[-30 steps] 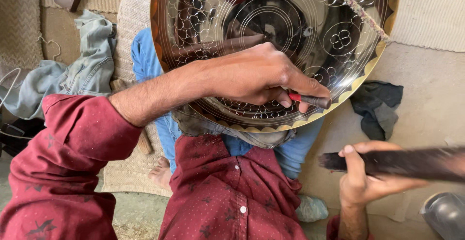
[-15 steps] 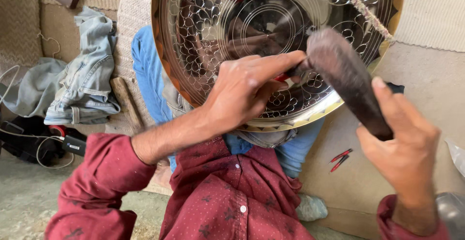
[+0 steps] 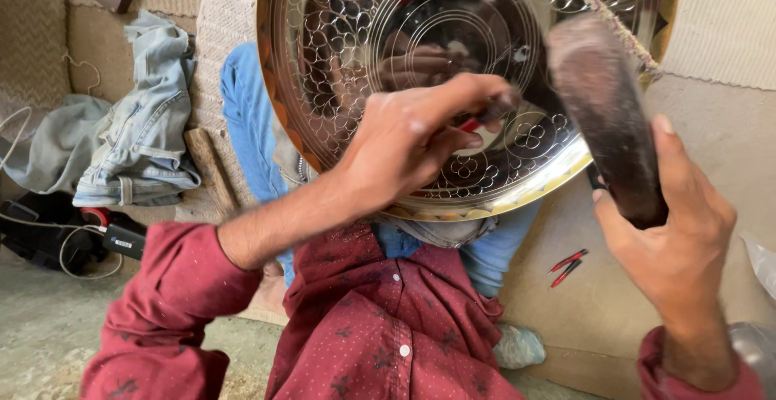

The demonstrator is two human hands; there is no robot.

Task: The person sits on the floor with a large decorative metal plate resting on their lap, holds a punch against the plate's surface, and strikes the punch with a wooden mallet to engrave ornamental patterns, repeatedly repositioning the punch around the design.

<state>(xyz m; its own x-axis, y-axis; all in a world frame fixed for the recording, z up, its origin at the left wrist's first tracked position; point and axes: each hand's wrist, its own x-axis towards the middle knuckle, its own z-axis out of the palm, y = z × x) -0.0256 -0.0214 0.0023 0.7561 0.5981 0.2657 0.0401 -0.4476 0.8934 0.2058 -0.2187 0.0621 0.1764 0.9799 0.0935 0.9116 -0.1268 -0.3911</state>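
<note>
With the engraved metal tray propped on the lap, the left hand pinches a red-handled punch against it while the right hand grips a raised mallet; chasing seems underway, wanting a square strike.

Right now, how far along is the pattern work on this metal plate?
Much of the round plate already carries rings and looped patterns. In hand: the left hand holds a small red-handled tool against it, and the right hand raises a dark mallet. The plain centre may remain.
</note>
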